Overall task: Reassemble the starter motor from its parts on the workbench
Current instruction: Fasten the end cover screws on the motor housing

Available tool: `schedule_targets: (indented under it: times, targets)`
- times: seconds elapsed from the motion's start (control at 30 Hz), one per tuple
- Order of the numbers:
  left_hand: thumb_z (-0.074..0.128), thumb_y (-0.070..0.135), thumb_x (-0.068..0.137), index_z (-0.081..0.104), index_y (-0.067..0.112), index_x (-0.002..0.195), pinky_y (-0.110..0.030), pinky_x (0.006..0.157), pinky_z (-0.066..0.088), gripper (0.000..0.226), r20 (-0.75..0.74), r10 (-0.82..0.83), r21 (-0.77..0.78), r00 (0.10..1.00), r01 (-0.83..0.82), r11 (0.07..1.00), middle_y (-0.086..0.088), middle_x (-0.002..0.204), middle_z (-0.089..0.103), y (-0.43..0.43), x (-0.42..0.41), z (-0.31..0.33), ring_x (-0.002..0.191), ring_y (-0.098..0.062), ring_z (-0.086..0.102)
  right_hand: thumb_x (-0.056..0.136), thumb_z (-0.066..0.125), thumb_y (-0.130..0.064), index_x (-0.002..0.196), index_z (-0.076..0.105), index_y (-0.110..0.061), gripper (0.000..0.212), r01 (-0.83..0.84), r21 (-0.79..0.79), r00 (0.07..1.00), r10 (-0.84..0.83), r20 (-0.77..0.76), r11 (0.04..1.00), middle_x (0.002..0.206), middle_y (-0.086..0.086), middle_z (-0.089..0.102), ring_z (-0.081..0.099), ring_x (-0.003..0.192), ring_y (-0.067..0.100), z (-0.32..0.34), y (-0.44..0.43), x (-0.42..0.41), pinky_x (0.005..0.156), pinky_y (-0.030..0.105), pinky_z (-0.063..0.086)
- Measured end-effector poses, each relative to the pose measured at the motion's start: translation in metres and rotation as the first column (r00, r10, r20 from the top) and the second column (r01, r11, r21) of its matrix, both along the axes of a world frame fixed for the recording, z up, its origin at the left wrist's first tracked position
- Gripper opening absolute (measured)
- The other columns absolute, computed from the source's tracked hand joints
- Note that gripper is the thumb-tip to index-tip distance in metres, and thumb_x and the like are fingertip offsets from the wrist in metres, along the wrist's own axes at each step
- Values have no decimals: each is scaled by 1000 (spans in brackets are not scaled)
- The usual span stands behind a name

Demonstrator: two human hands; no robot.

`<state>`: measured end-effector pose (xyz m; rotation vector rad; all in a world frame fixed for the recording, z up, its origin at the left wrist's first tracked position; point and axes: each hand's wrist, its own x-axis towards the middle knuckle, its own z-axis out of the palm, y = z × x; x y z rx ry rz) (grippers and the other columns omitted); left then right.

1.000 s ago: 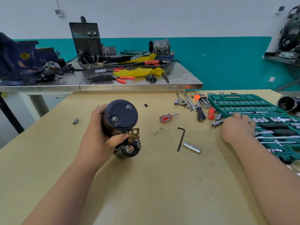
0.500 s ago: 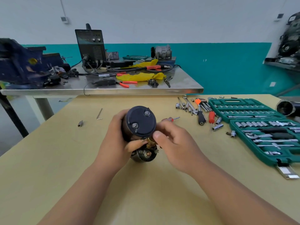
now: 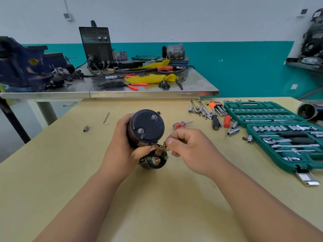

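Observation:
The black starter motor [image 3: 147, 127] stands on end on the yellow workbench [image 3: 70, 172], its round end cap with two nuts facing me. My left hand [image 3: 122, 145] grips the motor body from the left, thumb near the brass terminal tab [image 3: 161, 148]. Below the tab sits the solenoid end with a copper stud [image 3: 157, 160]. My right hand [image 3: 188, 147] comes in from the right and pinches the brass tab between thumb and fingers.
A green socket set case [image 3: 262, 109] lies open at the right, with loose sockets, screwdrivers [image 3: 181, 125] and wrenches beside it. A hex key [image 3: 106, 118] and a small socket [image 3: 85, 128] lie at the left. A steel table [image 3: 201, 92] with tools stands behind.
My right hand left the socket set and came across to the motor, where it now pinches the brass tab. My left hand keeps hold of the motor.

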<state>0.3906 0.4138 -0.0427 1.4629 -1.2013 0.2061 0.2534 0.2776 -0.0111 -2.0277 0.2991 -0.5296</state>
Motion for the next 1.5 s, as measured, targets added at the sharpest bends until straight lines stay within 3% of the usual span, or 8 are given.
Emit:
schedule_targets:
  times: [0.33,0.5,0.6,0.9,1.07,1.2,1.3,1.5]
  targets:
    - [72,39,66,34,59,121,-3,87,40,70,-24,15,5,1000,-15,1000,47,120,47,1,-1,-1,112,17,50,97,58,-18,78,67,-20,21,-108,458,989,141,-40,882,64,-3,56,53,53,16,-18,-4,12,53,29,49]
    - [75,42,62,34,75,110,-12,90,45,71,-68,33,15,997,-32,999,43,116,52,-1,0,-1,110,8,56,97,57,-31,54,63,-27,43,-69,597,986,147,-83,800,56,-3,45,45,50,17,-30,-3,18,50,27,44]
    - [74,42,62,34,75,111,-9,88,44,71,-57,53,21,997,-52,998,44,116,51,-2,-1,-1,109,11,55,97,57,-34,71,58,-20,30,-31,657,985,135,-108,754,54,-4,45,46,47,16,-33,-1,19,48,26,43]
    - [75,43,60,31,77,108,-1,82,40,73,-68,108,85,992,-102,991,42,113,51,-2,-4,1,106,12,55,98,53,-26,67,59,-21,32,61,374,997,-77,29,925,56,-5,51,49,49,15,-23,-6,12,64,41,46]
    - [71,58,58,30,74,111,-17,91,43,69,-27,173,136,985,-168,976,32,120,50,-9,-5,6,113,1,54,95,42,-40,65,58,-21,39,207,173,941,-245,233,963,61,-7,60,55,60,8,15,-12,2,71,41,50]
    - [70,57,59,27,76,108,-31,96,47,68,24,195,167,981,-196,966,33,118,50,-14,-6,13,113,-4,55,77,45,-59,115,51,-43,42,117,-21,963,-108,247,993,120,-27,55,52,105,-10,29,5,10,87,22,47]
    - [67,55,62,33,62,113,-42,95,50,62,22,195,212,980,-195,958,28,117,50,-19,-6,17,111,-8,56,90,55,-41,143,35,-32,58,73,-248,986,-33,165,966,141,-17,35,35,114,-12,20,14,20,96,11,35]
    - [65,61,67,36,47,129,-45,100,47,70,25,155,254,988,-156,954,17,128,53,-22,-1,18,118,-11,54,88,55,-39,142,30,-42,60,44,-64,983,-32,182,997,138,-22,40,47,121,-2,2,4,10,95,21,45]
